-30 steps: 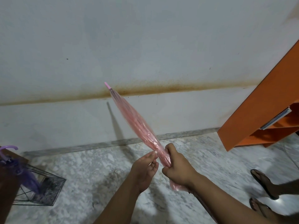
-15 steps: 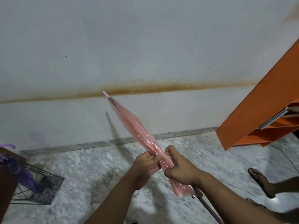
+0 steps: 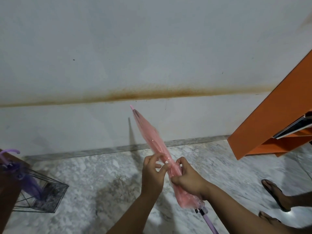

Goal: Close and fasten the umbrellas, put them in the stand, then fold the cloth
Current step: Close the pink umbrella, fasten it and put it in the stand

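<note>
Head view: right hand (image 3: 187, 180) grips the furled translucent pink plastic umbrella (image 3: 152, 142); left hand (image 3: 152, 173) fingers (image 3: 162, 166) pinch near its strap, which should be wound tight.

A wire stand (image 3: 49, 196) and orange shelf (image 3: 273, 132) rest on the marble floor (image 3: 101, 174).

Pink umbrella (image 3: 152, 146): thin translucent plastic canopy, glossy, crinkled; smooth lilac plastic shaft (image 3: 210, 224). Stand (image 3: 49, 196): dark wire, metal by its look. Floor (image 3: 104, 173): polished grey-white marble. Wall (image 3: 152, 48): matt paint with a brown stain band. Shelf (image 3: 270, 119): smooth orange laminate.
</note>
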